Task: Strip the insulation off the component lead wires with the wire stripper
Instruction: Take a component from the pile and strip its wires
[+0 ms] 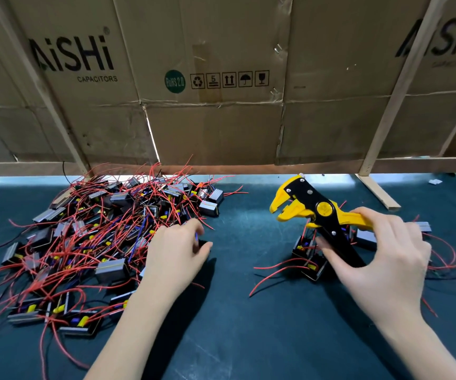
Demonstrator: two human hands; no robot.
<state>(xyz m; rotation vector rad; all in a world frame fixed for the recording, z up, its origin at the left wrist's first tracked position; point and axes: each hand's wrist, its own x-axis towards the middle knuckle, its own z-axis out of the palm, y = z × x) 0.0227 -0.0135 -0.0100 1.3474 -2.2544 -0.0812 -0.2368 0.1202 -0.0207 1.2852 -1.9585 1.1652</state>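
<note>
Near edge: two bare forearms over a dark green mat (248, 325). Right hand (386, 259) wrapped round the handles of the stripper (317, 212), thumb on the black lower handle, fingers over the yellow upper one; handles spread, yellow jaws agape and empty, pointing left and far. Left hand (177, 250) at the right fringe of the pile (97, 237), fingers curled over a small dark part (203, 244); apparently pinching it, though the contact itself hidden behind the fingers, so not certain. Pile on the left: many small block-shaped components with grey cores, yellow tape and long red leads, a few blue, all tangled. Smaller group (309, 259) right of centre, under and just beside the stripper, red leads trailing left and right. Far side: upright cardboard wall (207, 78) braced by wooden slats.

Handling, by judgement: components light and rigid, best held by the body, not by the wire. Leads thin, limp and springy, prone to snag on neighbours when lifted from the tangle; free end to be steadied near the tip for entry between the jaws. Conductor easily nicked or pulled from its joint by a hard tug. Stripper stiff and sprung, one hand sufficient.
</note>
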